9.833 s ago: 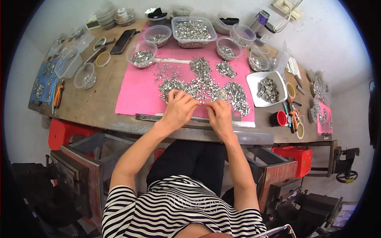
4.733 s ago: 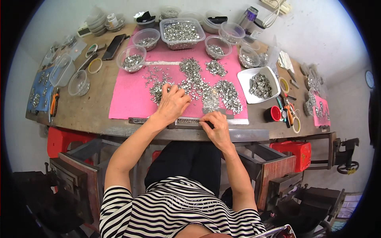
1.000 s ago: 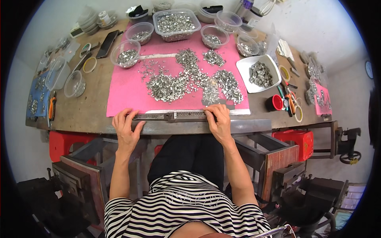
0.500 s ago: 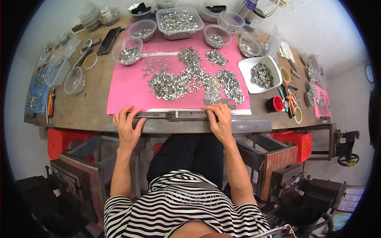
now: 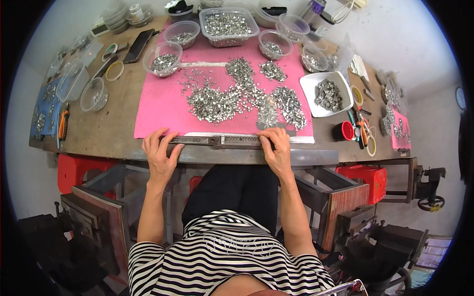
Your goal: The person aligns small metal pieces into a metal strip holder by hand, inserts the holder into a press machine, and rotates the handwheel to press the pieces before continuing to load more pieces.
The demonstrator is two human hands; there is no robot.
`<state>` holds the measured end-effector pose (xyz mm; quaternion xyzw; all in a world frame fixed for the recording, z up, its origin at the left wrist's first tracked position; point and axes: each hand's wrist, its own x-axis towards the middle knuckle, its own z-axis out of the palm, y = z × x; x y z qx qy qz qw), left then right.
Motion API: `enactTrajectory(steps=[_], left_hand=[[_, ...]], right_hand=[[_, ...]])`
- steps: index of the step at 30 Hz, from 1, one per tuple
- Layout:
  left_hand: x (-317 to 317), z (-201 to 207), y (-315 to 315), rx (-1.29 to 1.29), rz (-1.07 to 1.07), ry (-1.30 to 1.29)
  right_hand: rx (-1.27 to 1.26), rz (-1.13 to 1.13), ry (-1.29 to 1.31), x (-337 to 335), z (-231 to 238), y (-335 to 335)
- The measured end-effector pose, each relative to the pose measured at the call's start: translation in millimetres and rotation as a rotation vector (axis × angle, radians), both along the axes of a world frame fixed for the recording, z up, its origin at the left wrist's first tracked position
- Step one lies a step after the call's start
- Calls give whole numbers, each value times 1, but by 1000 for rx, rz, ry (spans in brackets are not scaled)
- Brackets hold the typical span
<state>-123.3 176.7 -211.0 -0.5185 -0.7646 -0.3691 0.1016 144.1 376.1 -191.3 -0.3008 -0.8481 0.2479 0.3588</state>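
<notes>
While the left hand [image 5: 162, 152], thumb and fingers curved loosely apart, holds the nine-o'clock end of a narrow, ridged metal bar [image 5: 197, 141], the right hand [image 5: 276, 149], bent tighter, grips its three-o'clock end. The bar lies straight along the six-o'clock edge of a pink, fine-textured mat [image 5: 160, 111]; fingers cover both tips. Around it, orange-handled pliers [image 5: 63, 123] lie toward nine, a flat black phone [image 5: 139, 47] toward eleven, shiny metal bits [image 5: 212, 105] heap between bar and clear plastic tub [image 5: 228, 40] at twelve, a glossy white squarish bowl [image 5: 316, 110] at two, a red-and-black cup [image 5: 344, 131] at three.
</notes>
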Motion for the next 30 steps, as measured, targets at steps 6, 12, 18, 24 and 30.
enactTrajectory(steps=[6,12,18,24,30], left_hand=[[-5,18,-2,-1,-24,142],[14,68,-5,67,-289,-173],[83,80,76,33,-735,-111],[96,30,104,-16,-564,120],[101,16,90,0,-366,121]], right_hand=[[12,1,5,-3,4,-2],[-242,-132,268,9,-8,4],[-199,-287,345,8,-6,-4],[314,-312,-73,39,-21,-16],[-200,-250,346,23,-5,-41]])
